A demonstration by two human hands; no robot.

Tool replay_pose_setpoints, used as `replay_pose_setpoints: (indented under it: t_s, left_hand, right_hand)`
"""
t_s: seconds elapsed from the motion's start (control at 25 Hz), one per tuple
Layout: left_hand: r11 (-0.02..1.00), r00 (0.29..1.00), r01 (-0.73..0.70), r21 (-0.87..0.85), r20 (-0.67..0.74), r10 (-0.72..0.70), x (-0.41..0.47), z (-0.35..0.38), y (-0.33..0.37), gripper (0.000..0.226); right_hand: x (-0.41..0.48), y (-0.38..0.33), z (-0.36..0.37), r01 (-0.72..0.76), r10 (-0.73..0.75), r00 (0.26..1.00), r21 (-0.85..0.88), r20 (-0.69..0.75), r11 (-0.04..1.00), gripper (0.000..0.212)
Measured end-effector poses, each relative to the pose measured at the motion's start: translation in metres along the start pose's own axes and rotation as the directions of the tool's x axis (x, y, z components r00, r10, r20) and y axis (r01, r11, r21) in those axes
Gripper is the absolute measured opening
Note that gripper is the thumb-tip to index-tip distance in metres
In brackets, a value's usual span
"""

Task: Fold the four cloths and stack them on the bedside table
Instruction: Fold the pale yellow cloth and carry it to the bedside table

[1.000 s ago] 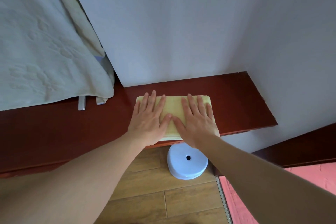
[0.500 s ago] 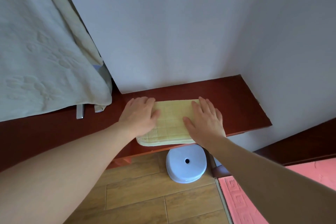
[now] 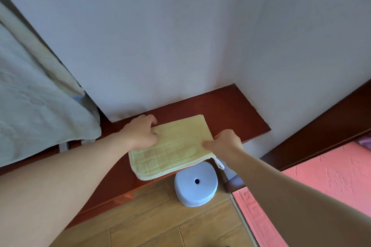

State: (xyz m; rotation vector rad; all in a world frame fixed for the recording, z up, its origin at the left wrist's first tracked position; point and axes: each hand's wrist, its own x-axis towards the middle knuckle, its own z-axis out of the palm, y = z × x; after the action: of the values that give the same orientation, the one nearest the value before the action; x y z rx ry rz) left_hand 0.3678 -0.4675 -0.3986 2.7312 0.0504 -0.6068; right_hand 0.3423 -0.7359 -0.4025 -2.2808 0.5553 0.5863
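Just now a folded pale yellow quilted cloth (image 3: 174, 146) lies on the dark red-brown wooden bedside table (image 3: 230, 110), turned slightly askew, with its near edge jutting past the table's front edge. The left hand (image 3: 140, 134) grips the cloth at its 9 o'clock side: the thumb lies on top of the fabric and the fingers curl round the far left corner. The right hand (image 3: 224, 142) pinches the cloth at its 3 o'clock side, thumb pressed on the top face and the other fingers curled down over the edge, where they are hidden. A small white loop tag (image 3: 219, 163) hangs from the cloth's corner at 5 o'clock, just below the right wrist. Whether any other cloth lies under this one cannot be told. On the light wooden plank floor (image 3: 150, 216), at 6 o'clock from the cloth, stands a pale blue rounded plastic stool (image 3: 195, 184) with a dark hole in its top, partly under the overhanging edge. A pale grey-green embossed blanket (image 3: 36, 102) hangs at 9 o'clock in the view, a coral pink patterned mat (image 3: 331, 182) lies at 4 o'clock, and the plain white wall (image 3: 180, 36) rises at 12 o'clock behind the table.
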Motion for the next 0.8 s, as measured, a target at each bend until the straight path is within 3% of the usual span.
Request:
replay_pose_setpoints:
  t_s: [0.2,0.28,0.4,0.48,0.56,0.68,0.8]
  left_hand:
    - [0.96,0.977,-0.175,-0.219,0.078,0.196,0.031,0.0,0.081,0.063]
    - [0.957,0.955,-0.206,-0.206,0.172,0.243,0.049,0.001,0.107,0.068]
    - [0.968,0.933,-0.246,-0.051,0.257,0.251,0.07,-0.006,0.125,0.062]
    - [0.982,0.951,-0.184,-0.033,0.247,0.186,0.077,-0.014,0.125,0.048]
    - [0.98,0.974,-0.058,-0.191,0.202,0.097,0.079,-0.024,0.116,0.031]
    - [0.892,0.991,0.101,-0.442,0.123,-0.051,0.072,-0.033,0.09,0.021]
    - [0.776,0.987,0.158,-0.611,0.089,-0.131,0.053,-0.034,0.056,0.025]
  right_hand:
    - [0.005,-0.007,0.005,0.013,-0.007,0.996,-0.064,0.089,0.998,0.013]
    - [0.012,-0.009,0.001,0.077,-0.069,0.994,-0.084,0.089,0.994,0.007]
    - [0.023,-0.01,-0.015,0.171,-0.163,0.978,-0.052,0.129,0.984,0.01]
    - [0.035,-0.009,-0.028,0.212,-0.209,0.966,-0.005,0.153,0.977,0.014]
    - [0.053,-0.013,-0.034,0.246,-0.249,0.962,0.044,0.114,0.968,0.021]
    - [0.075,-0.031,-0.033,0.23,-0.258,0.959,0.213,0.114,0.949,0.033]
    - [0.079,-0.057,-0.02,0.209,-0.261,0.942,0.242,0.21,0.947,0.022]
